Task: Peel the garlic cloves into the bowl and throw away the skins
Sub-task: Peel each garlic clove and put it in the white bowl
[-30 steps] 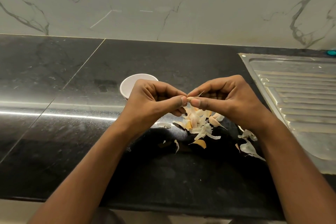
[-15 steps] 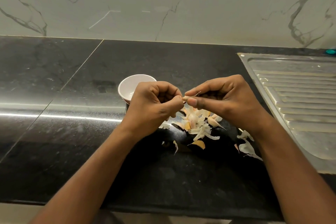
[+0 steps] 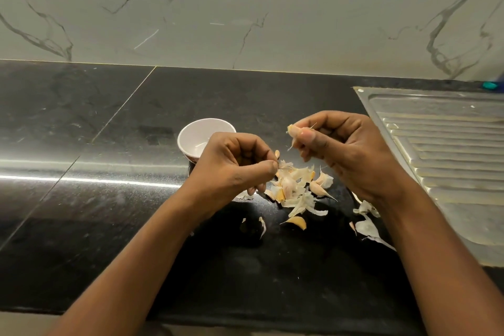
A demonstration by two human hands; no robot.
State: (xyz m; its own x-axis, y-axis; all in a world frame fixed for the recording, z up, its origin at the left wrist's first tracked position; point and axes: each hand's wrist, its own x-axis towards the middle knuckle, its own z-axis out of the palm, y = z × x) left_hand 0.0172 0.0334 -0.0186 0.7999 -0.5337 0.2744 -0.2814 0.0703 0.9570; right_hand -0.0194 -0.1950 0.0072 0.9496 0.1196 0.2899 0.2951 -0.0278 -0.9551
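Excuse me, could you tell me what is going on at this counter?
A person is peeling garlic over a black stone counter. The right hand pinches a pale garlic clove; the left hand, held apart from it, seems to pinch a small scrap of skin. A heap of papery skins lies below them, beside a small white bowl.
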